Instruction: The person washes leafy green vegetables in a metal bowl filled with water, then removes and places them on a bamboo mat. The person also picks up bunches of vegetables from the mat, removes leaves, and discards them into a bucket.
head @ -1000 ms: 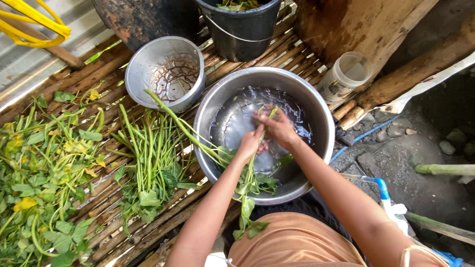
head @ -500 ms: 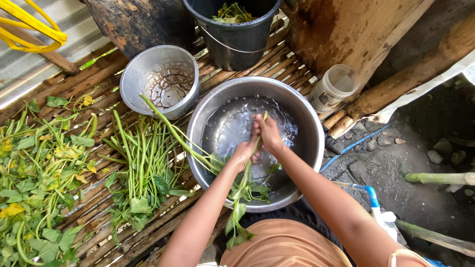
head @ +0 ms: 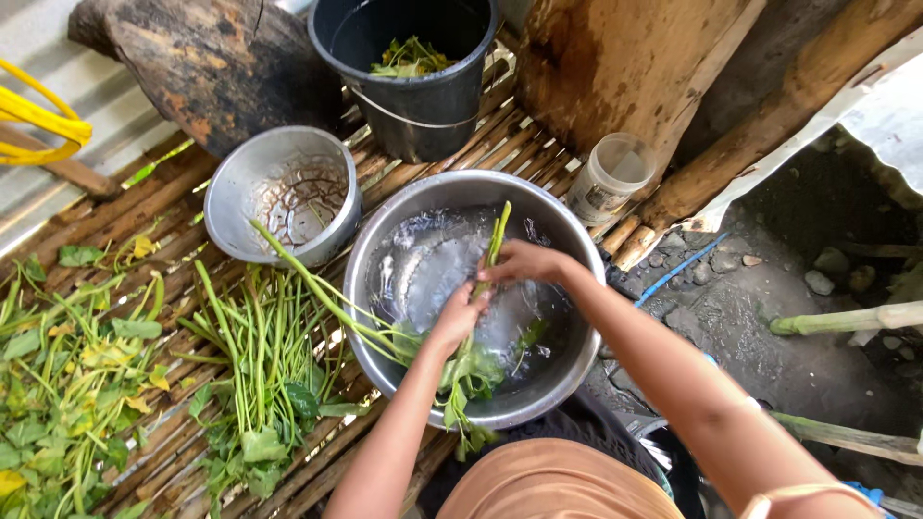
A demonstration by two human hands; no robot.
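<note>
while over the basin (head: pixel 567 240) | both hands grip one green stem (head: pixel 493 245)

Daylight falling on a slatted bamboo floor (head: pixel 115 235), a wooden post (head: pixel 615 67) rising behind, stony ground (head: pixel 750 308) lying right, possibly corrugated metal (head: pixel 38 38) showing top left

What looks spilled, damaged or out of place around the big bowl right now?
Nothing spilled or broken. The only oddity: long green stalks hang over the big metal bowl's left rim onto the slats. The left hand and right hand hold one stalk over the water.
</note>
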